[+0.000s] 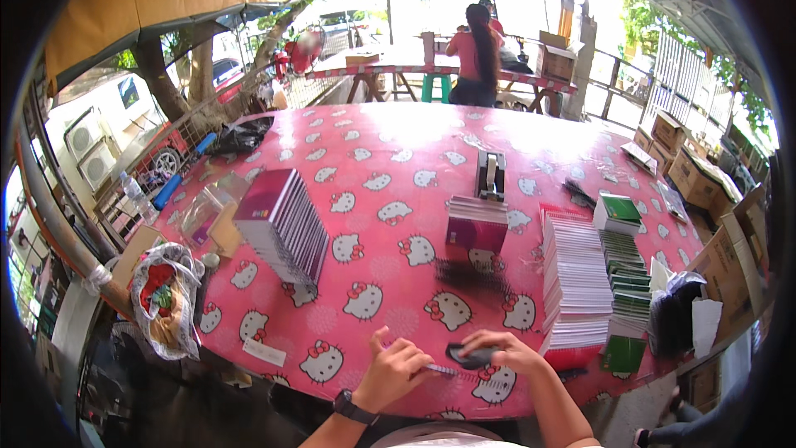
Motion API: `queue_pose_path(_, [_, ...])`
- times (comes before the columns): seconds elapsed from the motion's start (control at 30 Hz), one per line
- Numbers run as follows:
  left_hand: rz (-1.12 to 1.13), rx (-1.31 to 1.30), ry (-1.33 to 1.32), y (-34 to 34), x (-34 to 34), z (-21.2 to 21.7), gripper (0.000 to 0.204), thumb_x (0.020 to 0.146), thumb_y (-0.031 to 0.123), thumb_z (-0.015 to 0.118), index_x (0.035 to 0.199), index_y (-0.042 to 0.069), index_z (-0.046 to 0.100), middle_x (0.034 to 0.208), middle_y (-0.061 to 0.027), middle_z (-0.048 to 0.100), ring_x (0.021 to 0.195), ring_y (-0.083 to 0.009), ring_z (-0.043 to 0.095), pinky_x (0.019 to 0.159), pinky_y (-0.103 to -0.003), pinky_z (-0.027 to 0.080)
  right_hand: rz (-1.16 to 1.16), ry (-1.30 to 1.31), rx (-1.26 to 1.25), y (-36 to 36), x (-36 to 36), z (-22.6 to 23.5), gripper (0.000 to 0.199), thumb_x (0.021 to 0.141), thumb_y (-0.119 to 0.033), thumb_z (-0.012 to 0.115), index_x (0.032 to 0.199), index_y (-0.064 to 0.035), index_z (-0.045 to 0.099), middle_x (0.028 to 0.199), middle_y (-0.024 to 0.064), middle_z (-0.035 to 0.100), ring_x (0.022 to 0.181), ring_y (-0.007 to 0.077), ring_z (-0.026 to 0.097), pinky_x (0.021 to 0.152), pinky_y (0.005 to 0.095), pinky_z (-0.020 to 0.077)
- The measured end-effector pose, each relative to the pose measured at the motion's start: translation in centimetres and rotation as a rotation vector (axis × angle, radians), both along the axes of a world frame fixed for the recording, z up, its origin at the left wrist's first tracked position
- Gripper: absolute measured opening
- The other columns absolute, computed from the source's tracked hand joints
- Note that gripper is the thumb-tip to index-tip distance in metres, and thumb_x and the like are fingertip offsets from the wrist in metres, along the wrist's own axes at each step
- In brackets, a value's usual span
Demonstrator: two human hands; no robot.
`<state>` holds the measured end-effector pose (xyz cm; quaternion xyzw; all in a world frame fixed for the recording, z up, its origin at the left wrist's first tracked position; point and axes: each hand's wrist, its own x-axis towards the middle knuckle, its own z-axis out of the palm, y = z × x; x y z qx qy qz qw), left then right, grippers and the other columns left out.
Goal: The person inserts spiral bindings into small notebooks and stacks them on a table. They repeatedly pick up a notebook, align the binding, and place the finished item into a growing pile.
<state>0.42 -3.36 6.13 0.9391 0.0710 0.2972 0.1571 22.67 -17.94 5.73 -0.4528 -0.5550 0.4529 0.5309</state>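
Observation:
Close to the table's near edge, my left hand [396,372] has its fingers bent and closed at the left end of a thin spiral binding coil [444,371], one finger raised. The coil runs rightward toward my right hand [504,350], which is closed around a small black object [469,357]. The exact kind of that object is hidden by my fingers and too blurred to tell. Ahead of my hands stands a short stack of purple-covered spiral notebooks [476,236]. A dark blurred patch [473,276] lies just in front of it.
A tall purple notebook stack [286,224] stands left. White-edged notebooks [574,282] and green notebooks [623,282] are piled right. A tape dispenser [491,176], a patterned bag [164,299] and cardboard boxes [717,274] surround the pink table [381,249]. A person [477,58] sits at a far table.

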Motion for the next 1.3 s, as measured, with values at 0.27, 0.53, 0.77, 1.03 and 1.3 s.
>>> queue_pose_path(0.27, [-0.038,-0.177,0.044,0.3,0.5,-0.2,0.068,0.066,0.029,0.081,0.128,0.016,0.054,0.074,0.0094,0.065,0.078,-0.0052,0.062,0.107,-0.046,0.016,0.067,0.116,-0.106,-0.3,-0.3,0.3,0.067,0.067,-0.064,0.069,0.107,-0.0101,0.07,0.114,0.0127,0.059,0.112,0.0249,0.051,0.091,0.039,0.0408])
queue_pose_path(0.53, [-0.072,-0.215,0.055,0.9,0.8,0.3,0.075,0.069,0.031,0.079,0.135,0.014,0.047,0.071,0.0078,0.061,0.076,-0.007,0.061,0.108,-0.048,0.013,-0.101,-0.249,-0.152,0.9,-2.2,1.2,0.044,0.075,-0.042,0.073,0.107,-0.0114,0.069,0.107,0.0109,0.06,0.107,0.025,0.052,0.094,0.0372,0.0394])
queue_pose_path(0.77, [0.029,-0.148,0.07,0.6,0.9,-0.1,0.089,0.066,0.034,0.08,0.141,0.014,0.037,0.069,0.0084,0.059,0.078,-0.0082,0.06,0.109,-0.05,0.011,-0.079,-0.106,-0.1,1.5,-2.3,1.3,0.047,0.073,-0.047,0.073,0.104,-0.0114,0.069,0.102,0.0099,0.06,0.103,0.0242,0.051,0.092,0.0377,0.0392])
queue_pose_path(1.03, [0.084,-1.063,-0.282,1.3,-1.5,-3.9,0.066,0.077,0.008,0.075,0.133,0.004,0.042,0.116,-0.0102,0.057,0.104,-0.0162,0.057,0.095,-0.036,0.043,-0.12,-0.007,-0.106,1.7,-3.2,1.7,0.049,0.074,-0.05,0.073,0.103,-0.0109,0.068,0.099,0.0104,0.059,0.103,0.0248,0.051,0.089,0.0352,0.0405])
queue_pose_path(1.3, [0.074,-1.143,-0.48,0.1,-0.4,-4.7,0.046,0.082,-0.008,0.065,0.125,0.004,0.055,0.109,-0.0053,0.059,0.099,-0.0099,0.055,0.083,-0.022,0.047,-0.171,-0.047,-0.143,2.2,-2.8,1.2,0.056,0.073,-0.054,0.072,0.102,-0.0067,0.068,0.097,0.0077,0.061,0.098,0.02,0.054,0.089,0.0334,0.0406])
